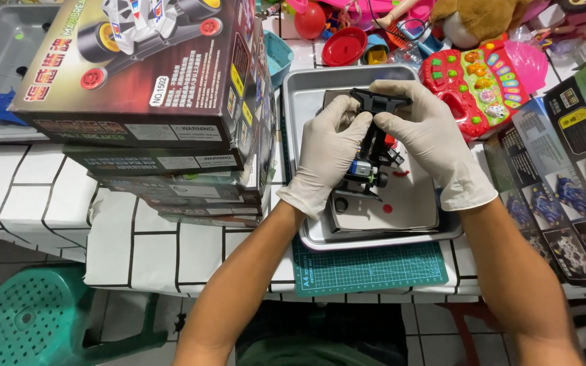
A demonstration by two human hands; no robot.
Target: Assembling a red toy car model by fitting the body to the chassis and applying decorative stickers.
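- Head view: the fingers of the left hand [325, 159] and the right hand [423, 139], both in white gloves, are closed on a black toy car frame [372, 146] in the middle of the frame.
- It looks like the putting-together step (a small motor sits low on the frame).
- Next move needs a steady grip and a gentle push.
- Below lies a metal tray [300, 95] with small red parts [388, 209].
- Toy boxes [157, 81] stack up at upper left.

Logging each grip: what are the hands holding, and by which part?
Both the left hand and right hand hold a black toy car frame by its far end.
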